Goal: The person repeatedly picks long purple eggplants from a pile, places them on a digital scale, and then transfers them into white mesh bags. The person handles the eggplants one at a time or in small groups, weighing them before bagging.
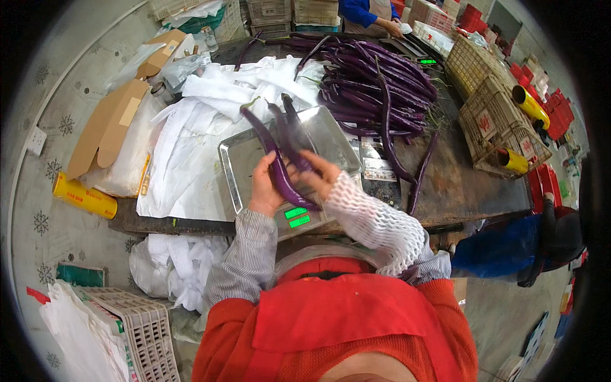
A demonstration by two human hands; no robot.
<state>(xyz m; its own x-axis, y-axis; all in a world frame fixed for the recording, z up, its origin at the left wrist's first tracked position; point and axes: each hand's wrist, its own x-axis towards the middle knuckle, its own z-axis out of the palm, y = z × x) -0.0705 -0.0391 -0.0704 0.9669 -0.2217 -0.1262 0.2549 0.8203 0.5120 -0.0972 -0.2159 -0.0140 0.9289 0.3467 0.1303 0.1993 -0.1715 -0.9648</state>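
Observation:
My left hand [266, 186] is closed around a long purple eggplant [268, 145], held tilted above the metal pan [228, 160] of a digital scale. Blurred by motion, my right hand [321, 175] grips a second long eggplant [286, 136] beside it. A third, darker eggplant [297, 122] shows behind these; whether it is held or lies on the pan, I cannot tell. White foam netting [377, 217] is bunched over my right forearm. Just below my hands glows the scale's green display [299, 217].
A large heap of eggplants [377, 86] lies beyond the scale on the dark table [482, 191]. White net sleeves [210, 110] spread to the left, near an open cardboard box [107, 129]. Plastic crates [496, 124] line the right edge. Another person's hand [394, 28] works at the far side.

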